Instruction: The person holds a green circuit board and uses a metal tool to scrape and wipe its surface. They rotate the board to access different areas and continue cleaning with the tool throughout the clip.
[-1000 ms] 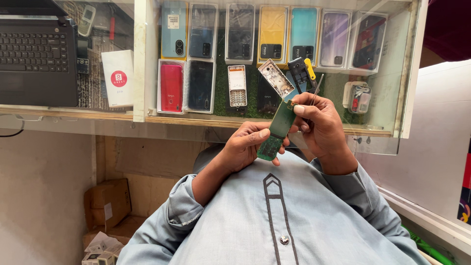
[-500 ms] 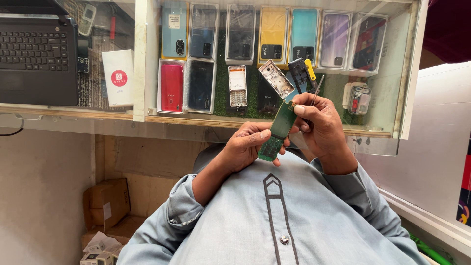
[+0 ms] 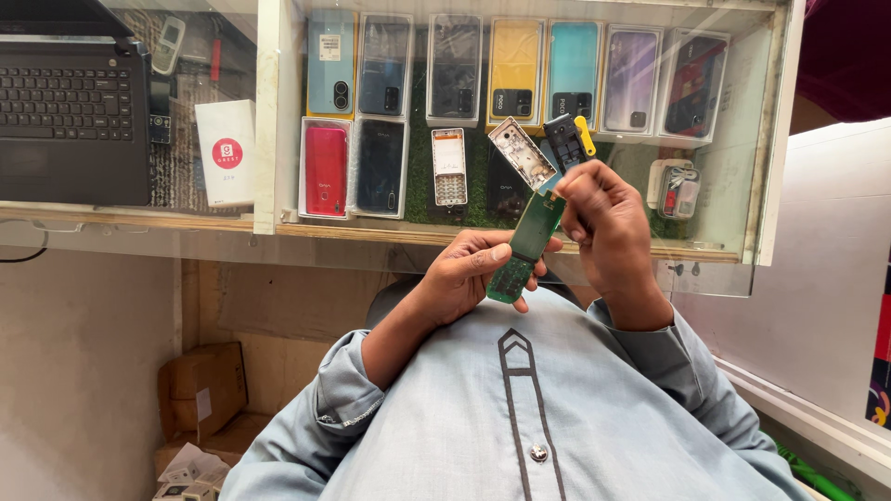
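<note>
- Left hand (image 3: pixel 469 274): at the centre of the view, above the chest; thumb and fingers closed around the lower half of a green circuit board (image 3: pixel 522 243), thumb pressed on its face.
- Green circuit board: long, narrow, tilted with its upper end leaning right; held in the air between both hands, just in front of the near edge of the glass counter (image 3: pixel 278 232), touching no surface.
- Right hand (image 3: pixel 603 223): just right of the board's upper end, fingers curled shut around a tool with a yellow handle (image 3: pixel 584 135) that sticks up out of the fist; the tool's working end is hidden behind the fingers, so whether it touches the board cannot be told.
- Glass counter: runs across the far part of the scene; a row of phone back covers (image 3: pixel 515 70) in blue, black, yellow, teal, lilac and red lies under the glass.
- Nearer row under the glass: a red phone (image 3: pixel 326 167), a dark phone beside it, a white keypad frame (image 3: pixel 449 167) and an open phone housing (image 3: pixel 522 153) just beyond the hands.
- Laptop (image 3: pixel 70 111): black, far left on the counter, with a white box (image 3: pixel 226 153) to its right.
- Cardboard boxes (image 3: pixel 200 390): on the floor, near left, beside the grey-blue sleeve (image 3: pixel 306 436).
</note>
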